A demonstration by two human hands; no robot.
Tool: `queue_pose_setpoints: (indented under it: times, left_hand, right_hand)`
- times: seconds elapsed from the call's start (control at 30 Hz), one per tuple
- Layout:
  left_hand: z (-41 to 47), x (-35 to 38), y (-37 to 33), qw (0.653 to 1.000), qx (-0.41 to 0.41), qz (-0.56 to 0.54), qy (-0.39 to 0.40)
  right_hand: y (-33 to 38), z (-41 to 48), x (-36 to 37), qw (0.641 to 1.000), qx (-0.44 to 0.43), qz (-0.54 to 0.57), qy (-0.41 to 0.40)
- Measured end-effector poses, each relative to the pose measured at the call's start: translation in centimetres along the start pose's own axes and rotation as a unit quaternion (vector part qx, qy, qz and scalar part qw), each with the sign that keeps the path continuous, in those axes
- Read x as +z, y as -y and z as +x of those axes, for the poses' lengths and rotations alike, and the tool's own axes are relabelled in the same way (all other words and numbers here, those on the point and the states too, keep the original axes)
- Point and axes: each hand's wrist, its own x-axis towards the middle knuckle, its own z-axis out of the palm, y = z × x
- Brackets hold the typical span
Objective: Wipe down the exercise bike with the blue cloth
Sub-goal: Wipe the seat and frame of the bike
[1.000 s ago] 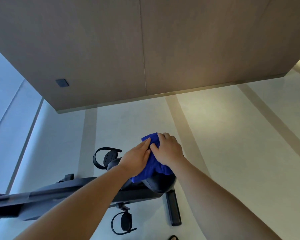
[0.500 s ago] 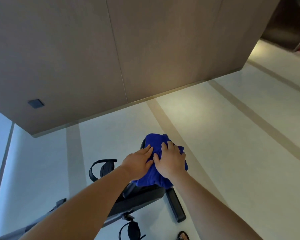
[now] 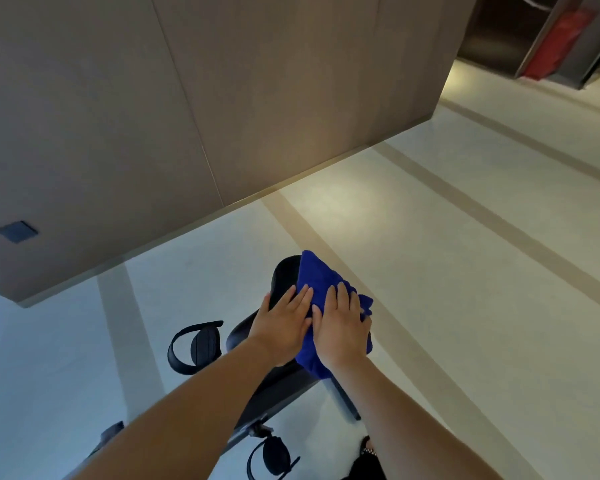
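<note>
The soft, crumpled blue cloth (image 3: pixel 314 271) lay draped over the black padded saddle (image 3: pixel 284 276) of the black exercise bike (image 3: pixel 277 386), covering the saddle's right side and hanging a little way down past its near edge. The left part of the saddle showed bare and dark.

Both hands were on the saddle, side by side and touching at the thumbs. Neither gripped anything. The right hand (image 3: pixel 341 327) lay flat on the cloth with its fingers straight, pressing the cloth onto the saddle. The left hand (image 3: pixel 281 323) also lay flat with straight fingers, mostly on the bare saddle, its fingertips reaching the cloth's left edge.

Left of the saddle and lower down, a black pedal with a looped strap (image 3: pixel 194 344) stuck out. A second strapped pedal (image 3: pixel 272 455) showed below the saddle, near the bottom of the view, and a black bar-shaped floor foot (image 3: pixel 343 396) ran out below and to the right of it. Beyond the saddle lay the pale floor with tan stripes (image 3: pixel 430 271), then a brown wood-panelled wall (image 3: pixel 222 98).

As a judgement, the work was at the saddle-wiping step, with the cloth over only part of the seat. The bare left side of the saddle probably remained to be covered, then the frame, the pedals and the foot. No surface showed whether it had been wiped, so what was finished could not be told. The handlebars and console were out of view.
</note>
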Motion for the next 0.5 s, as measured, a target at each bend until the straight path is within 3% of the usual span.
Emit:
queue_pose_setpoints:
  times: [0.33,0.5]
  left_hand:
    - [2.7,-0.9,0.8,0.998,-0.051,-0.022,0.011]
    - [5.6,-3.2,-0.5,0.981,-0.165,-0.097,0.034]
  right_hand:
    - [-0.3,3.6,-0.2,0.998,-0.056,0.018,0.025]
    - [-1.3,9.3,-3.1,0.975,-0.188,0.041,0.110]
